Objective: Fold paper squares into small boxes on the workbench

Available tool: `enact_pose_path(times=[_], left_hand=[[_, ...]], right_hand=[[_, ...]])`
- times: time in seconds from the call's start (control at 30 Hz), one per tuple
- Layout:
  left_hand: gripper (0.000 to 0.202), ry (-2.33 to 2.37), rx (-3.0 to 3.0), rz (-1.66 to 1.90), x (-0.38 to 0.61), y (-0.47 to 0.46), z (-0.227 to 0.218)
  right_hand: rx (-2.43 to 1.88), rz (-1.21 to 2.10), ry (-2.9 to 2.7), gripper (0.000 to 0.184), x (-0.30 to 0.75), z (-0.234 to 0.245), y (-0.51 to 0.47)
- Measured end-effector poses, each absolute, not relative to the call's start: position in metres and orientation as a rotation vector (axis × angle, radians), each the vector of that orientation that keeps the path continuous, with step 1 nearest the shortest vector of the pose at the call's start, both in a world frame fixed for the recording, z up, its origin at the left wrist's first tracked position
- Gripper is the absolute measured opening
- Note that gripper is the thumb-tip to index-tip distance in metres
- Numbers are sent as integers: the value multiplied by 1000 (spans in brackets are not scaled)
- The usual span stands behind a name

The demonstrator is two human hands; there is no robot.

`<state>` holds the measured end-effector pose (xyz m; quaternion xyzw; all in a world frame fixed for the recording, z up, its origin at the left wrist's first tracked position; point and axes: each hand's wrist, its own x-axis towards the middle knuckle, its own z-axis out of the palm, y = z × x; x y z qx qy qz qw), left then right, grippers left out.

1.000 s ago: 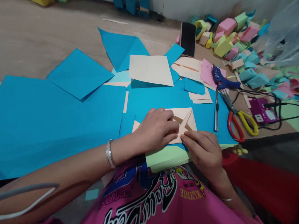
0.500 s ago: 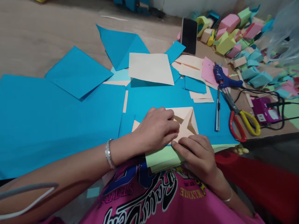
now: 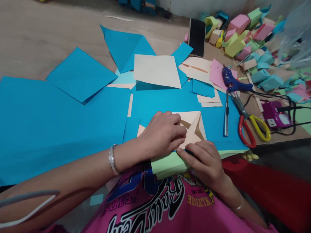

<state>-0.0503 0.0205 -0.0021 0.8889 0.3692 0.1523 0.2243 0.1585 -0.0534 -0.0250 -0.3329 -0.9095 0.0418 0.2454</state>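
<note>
A folded cream paper (image 3: 191, 118) with standing diagonal flaps lies in front of me on the blue sheets. Over its left part my left hand (image 3: 165, 132) curls its fingers, closed on the folds; the fingertips and what they pinch are partly hidden. My right hand (image 3: 205, 160) grips the same paper's near edge, thumb stretched along it and fingers bent on top. Light green sheets (image 3: 168, 163) stick out over the table edge beneath both hands. Behind the folded piece rests a flat cream sheet (image 3: 156, 69).
Scissors (image 3: 245, 111), a cutter knife (image 3: 226, 116) and a blue glue gun (image 3: 234, 81) lie to the right, beside a purple power socket (image 3: 275, 115) with cables. A phone (image 3: 196, 37) leans near piled folded paper pieces (image 3: 262, 58). A large blue sheet (image 3: 60, 129) spreads left.
My right hand has shifted very slightly left along the paper's near edge. My left hand stays in place on the folds.
</note>
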Motion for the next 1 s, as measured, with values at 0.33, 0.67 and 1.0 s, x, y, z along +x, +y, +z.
enact_pose_path(times=[0.33,0.67,1.0], left_hand=[[16,1032,2443,412,-50,20,-4],[16,1021,2457,422,-51,20,-4],[16,1022,2471,414,-51,21,-3]], right_hand=[[-1055,121,-2552,27,154,-20,-53],[-999,12,-2579,32,156,-23,-59],[-941,-73,-2608,38,157,-25,-57]])
